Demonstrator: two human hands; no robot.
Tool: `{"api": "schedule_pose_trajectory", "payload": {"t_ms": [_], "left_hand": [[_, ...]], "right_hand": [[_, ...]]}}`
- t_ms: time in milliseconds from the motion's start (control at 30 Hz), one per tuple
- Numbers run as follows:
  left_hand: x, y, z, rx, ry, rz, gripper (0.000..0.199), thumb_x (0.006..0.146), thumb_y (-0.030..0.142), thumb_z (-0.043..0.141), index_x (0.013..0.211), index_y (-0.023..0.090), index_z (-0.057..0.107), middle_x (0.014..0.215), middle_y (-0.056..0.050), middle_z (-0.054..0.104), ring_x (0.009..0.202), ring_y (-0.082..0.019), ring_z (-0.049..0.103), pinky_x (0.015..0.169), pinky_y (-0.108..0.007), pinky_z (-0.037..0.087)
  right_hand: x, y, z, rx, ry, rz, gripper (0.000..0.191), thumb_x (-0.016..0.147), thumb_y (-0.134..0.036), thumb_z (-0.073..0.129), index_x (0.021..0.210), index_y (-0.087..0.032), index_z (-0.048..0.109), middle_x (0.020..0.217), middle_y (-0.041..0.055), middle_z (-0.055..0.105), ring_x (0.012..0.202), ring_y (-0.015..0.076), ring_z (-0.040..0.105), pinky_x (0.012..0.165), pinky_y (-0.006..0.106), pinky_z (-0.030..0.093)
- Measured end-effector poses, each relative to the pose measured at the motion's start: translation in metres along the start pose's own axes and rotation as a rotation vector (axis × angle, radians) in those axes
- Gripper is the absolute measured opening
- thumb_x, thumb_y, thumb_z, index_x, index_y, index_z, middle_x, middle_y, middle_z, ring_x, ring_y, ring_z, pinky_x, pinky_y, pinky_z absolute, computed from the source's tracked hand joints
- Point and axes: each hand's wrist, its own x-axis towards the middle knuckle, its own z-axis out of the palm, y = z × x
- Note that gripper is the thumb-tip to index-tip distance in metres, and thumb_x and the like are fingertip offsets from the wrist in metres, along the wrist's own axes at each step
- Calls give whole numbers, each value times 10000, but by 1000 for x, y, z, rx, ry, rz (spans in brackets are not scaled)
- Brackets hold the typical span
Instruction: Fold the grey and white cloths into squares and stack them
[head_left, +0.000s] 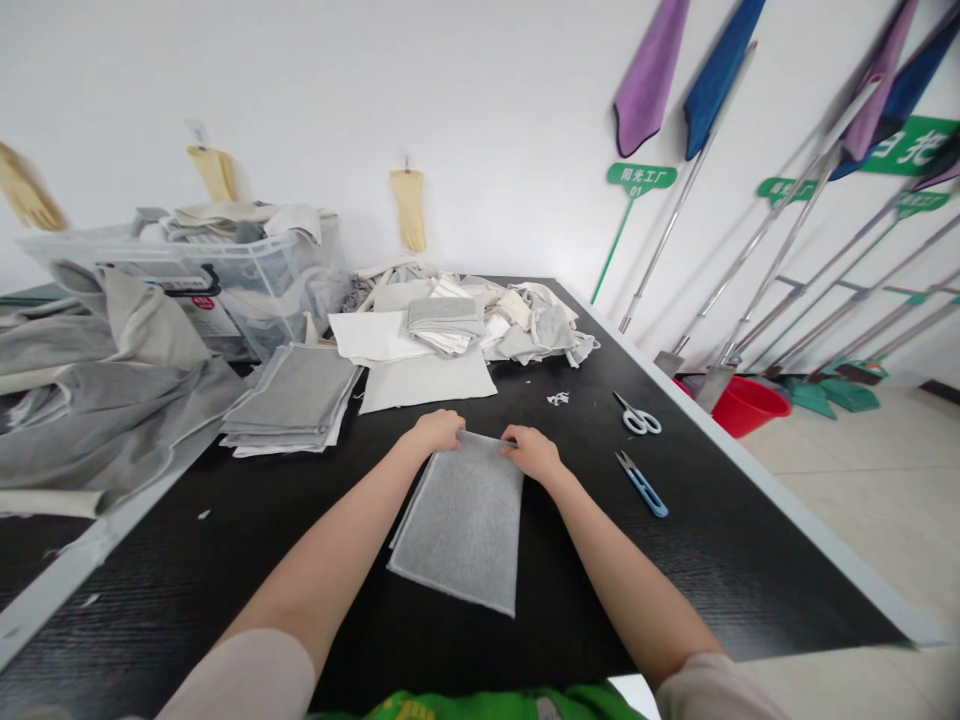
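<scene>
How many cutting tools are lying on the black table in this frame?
2: the scissors, off to the right of the right hand, and the blue snips, nearer the person. Others could be hidden under the heaped cloth.

green garment (472, 706) cropped, bucket (752, 406) partly hidden

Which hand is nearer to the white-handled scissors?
Right. The right hand holds the grey cloth's far edge, just left of the scissors; the left hand holds that edge farther left.
</scene>
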Motion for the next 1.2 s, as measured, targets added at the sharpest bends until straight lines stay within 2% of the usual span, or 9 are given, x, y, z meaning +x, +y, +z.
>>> {"api": "schedule_pose_trajectory", "payload": {"t_ms": [167, 333, 400, 467, 633, 700, 933, 1067, 1200], "left_hand": [[-15, 3, -38, 41, 118, -63, 237, 678, 261, 442, 889, 236, 546, 946, -31, 562, 899, -196, 488, 715, -311, 396], [-72, 15, -96, 46, 600, -14, 230, 723, 213, 381, 900, 222, 526, 939, -17, 549, 939, -177, 446, 803, -295, 340], [-97, 19, -104, 5, 668, -4, 232, 714, 192, 385, 886, 211, 539, 932, -21, 546, 945, -175, 443, 834, -290, 318], [-116, 18, -97, -47, 572, -7, 245, 696, 169, 390, 876, 218, 550, 944, -14, 541, 961, -171, 436, 850, -283, 304], [-139, 0, -43, -214, 4, -24, 247, 623, 222, 501, 854, 262, 579, 874, 2, 571, 839, -166, 496, 727, -245, 359], [-143, -7, -24, -260, -131, -67, 287, 601, 288, 536, 884, 268, 577, 826, -2, 583, 756, -165, 522, 660, -241, 371], [-132, 3, -4, -204, 66, -106, 276, 690, 391, 432, 919, 288, 547, 953, 2, 566, 877, -165, 504, 688, -245, 365], [-96, -2, -2, -184, 208, -311, 273, 731, 359, 354, 900, 260, 544, 926, -15, 568, 848, -164, 515, 646, -254, 379], [-57, -13, 2, -223, 208, -471, 295, 714, 352, 368, 941, 241, 521, 968, -46, 561, 873, -190, 519, 668, -283, 391]], "right_hand": [[3, -16, -33, -8, 92, 24, 149, 720, -307, 460, 852, -273, 521, 845, -20, 590, 765, 167, 523, 583, 258, 349], [-26, -41, -91, 60, 528, -283, 164, 762, -270, 423, 868, -234, 543, 868, 4, 576, 849, 152, 481, 733, 263, 347], [-44, -48, -99, 54, 565, -387, 223, 796, -261, 360, 886, -227, 560, 910, 22, 567, 876, 153, 468, 785, 275, 328], [-60, -52, -94, 6, 482, -455, 279, 816, -236, 303, 902, -233, 569, 932, 26, 563, 882, 153, 462, 792, 283, 321], [-82, -44, -51, -136, 15, -620, 193, 771, -298, 416, 888, -258, 566, 902, 5, 575, 820, 141, 477, 703, 256, 347], [-87, -37, -36, -117, -63, -570, 198, 750, -348, 450, 892, -260, 558, 905, -5, 573, 819, 136, 481, 692, 242, 357], [-95, -29, -5, -90, -97, -397, 481, 654, -497, 507, 1088, -296, 452, 1157, 3, 451, 933, 202, 440, 727, 305, 390], [-94, -35, 0, -113, -131, -425, 432, 675, -461, 503, 1076, -308, 465, 1190, -4, 421, 942, 208, 425, 740, 320, 384], [-94, -36, 1, -125, -118, -422, 411, 670, -400, 535, 1066, -314, 467, 1183, -16, 421, 929, 194, 420, 730, 303, 384]]}}
